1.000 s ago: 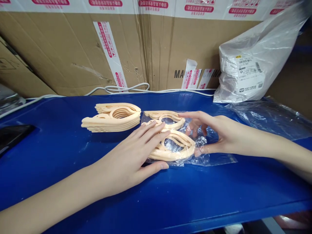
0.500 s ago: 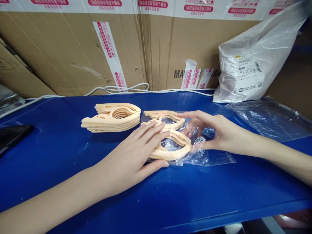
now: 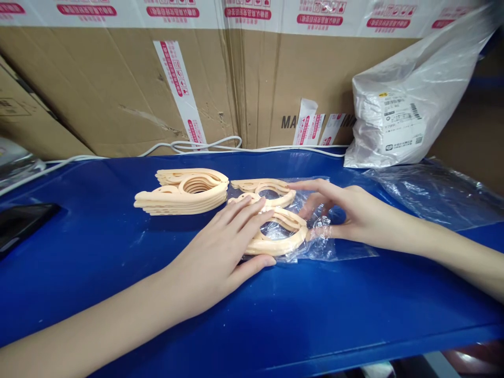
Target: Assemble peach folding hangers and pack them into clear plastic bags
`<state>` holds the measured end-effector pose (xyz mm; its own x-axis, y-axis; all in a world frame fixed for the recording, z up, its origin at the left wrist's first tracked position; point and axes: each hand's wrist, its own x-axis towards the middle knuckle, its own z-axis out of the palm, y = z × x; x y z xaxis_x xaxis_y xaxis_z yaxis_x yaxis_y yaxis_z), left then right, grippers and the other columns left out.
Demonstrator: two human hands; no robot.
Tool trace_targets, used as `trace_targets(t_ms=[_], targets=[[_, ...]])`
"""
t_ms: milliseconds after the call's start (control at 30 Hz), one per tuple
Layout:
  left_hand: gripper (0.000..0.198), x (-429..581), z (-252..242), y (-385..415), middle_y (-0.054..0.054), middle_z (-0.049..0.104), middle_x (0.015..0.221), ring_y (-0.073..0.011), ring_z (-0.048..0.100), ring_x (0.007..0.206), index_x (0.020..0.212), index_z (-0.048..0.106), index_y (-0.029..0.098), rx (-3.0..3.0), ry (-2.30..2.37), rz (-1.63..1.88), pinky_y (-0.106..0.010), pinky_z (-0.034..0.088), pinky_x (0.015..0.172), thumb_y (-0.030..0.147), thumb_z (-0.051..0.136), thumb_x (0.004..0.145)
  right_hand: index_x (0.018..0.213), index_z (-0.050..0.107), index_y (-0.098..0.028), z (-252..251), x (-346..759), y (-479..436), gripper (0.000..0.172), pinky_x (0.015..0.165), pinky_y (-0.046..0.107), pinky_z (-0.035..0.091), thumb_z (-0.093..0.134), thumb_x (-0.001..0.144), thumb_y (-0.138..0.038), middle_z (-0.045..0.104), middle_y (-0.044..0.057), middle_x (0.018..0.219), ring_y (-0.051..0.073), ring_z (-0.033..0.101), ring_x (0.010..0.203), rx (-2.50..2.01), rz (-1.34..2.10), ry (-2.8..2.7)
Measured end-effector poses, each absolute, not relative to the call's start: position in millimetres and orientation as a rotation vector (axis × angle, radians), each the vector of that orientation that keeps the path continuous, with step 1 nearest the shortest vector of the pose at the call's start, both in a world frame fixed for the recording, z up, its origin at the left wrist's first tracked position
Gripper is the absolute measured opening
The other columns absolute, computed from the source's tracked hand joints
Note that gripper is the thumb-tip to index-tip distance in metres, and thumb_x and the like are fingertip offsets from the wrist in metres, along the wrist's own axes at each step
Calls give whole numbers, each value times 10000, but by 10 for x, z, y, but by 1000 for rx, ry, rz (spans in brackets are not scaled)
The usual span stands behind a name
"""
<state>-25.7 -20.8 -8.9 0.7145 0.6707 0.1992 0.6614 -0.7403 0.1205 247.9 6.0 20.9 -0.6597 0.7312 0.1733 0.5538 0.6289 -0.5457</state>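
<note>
Cream plastic folding hangers (image 3: 283, 244) lie folded in a clear plastic bag (image 3: 334, 249) on the blue tabletop. My left hand (image 3: 226, 241) rests flat across their left part, fingers stretched out and thumb along the near edge. At the right end, my right hand (image 3: 338, 210) grips the bagged hangers, index finger at the far hanger and thumb at the near one. Its other fingers are curled and partly hidden behind the bag. Left of the bag sits a neat stack of matching hangers (image 3: 185, 197), touched by neither hand.
Large cardboard boxes (image 3: 260, 84) form a wall behind the blue table (image 3: 252, 325), with a white cable (image 3: 275, 150) along their base. A white labelled parcel bag (image 3: 394, 121) stands back right beside a flat clear plastic sheet (image 3: 441, 199). A black phone-like object (image 3: 23, 226) lies at left.
The bag and the hangers in it have shifted very slightly within my hands. Both hands keep nearly the same pose, and the whole view has moved a little.
</note>
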Motion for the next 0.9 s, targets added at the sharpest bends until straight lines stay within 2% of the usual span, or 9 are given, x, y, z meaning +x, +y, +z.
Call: trace_targets(t_ms=[167,333,433,533,600,667,767,900], targets=[[620,-167,-95,-276,-169,353,1567,-308,288,1472,1480,366,109,2998,1136,394,-548,316,1179,527,354,1023,1533,279,-320,299,2649,118,799,817,381,553,681,854,-448,706,36,1106,235,692,945,-1138,579,-2621],[581,-315,247,-221,-103,309,1597,-254,198,1507,1498,333,175,3151,899,651,-491,223,1226,472,440,1009,1571,181,-352,406,2777,114,996,908,394,550,758,769,-483,640,51,1301,277,642,1132,-1155,672,-2722],[654,-638,533,1,-114,323,1586,-281,268,1478,1489,365,189,3041,1055,647,-505,281,1185,582,455,975,1572,199,-346,424,2779,66,1017,1016,435,500,768,745,-514,504,62,1489,320,538,1297,-1163,622,-2765],[902,-1050,708,296,-126,445,1508,-353,461,1346,1500,367,215,2896,1355,547,-561,401,1071,799,478,822,1563,255,-324,424,2762,12,993,1068,459,460,766,737,-530,402,59,1568,342,471,1361,-1148,586,-2778],[1049,-1276,756,457,-138,568,1393,-366,580,1202,1458,439,196,2724,1550,423,-564,455,1002,872,555,664,1556,285,-321,431,2758,-14,972,1078,462,451,767,736,-525,396,51,1573,345,467,1365,-1135,591,-2775],[985,-1408,774,552,-94,599,1367,-336,593,1184,1455,435,234,2551,1648,276,-552,436,1019,792,611,663,1557,276,-332,450,2765,-26,951,1053,453,471,754,755,-511,425,45,1556,339,496,1341,-1151,598,-2772],[874,-1442,787,579,-40,609,1358,-306,579,1196,1418,473,269,2419,1691,182,-518,402,1052,685,641,668,1566,235,-338,485,2788,-2,886,906,402,550,692,822,-493,576,54,1422,294,630,1175,-1220,584,-2746],[834,-1348,797,529,-8,548,1433,-308,525,1272,1340,553,292,2364,1737,155,-468,350,1100,666,665,603,1488,379,-298,513,2820,90,662,760,353,553,593,895,-498,707,46,1140,229,695,929,-1219,446,-2658]])
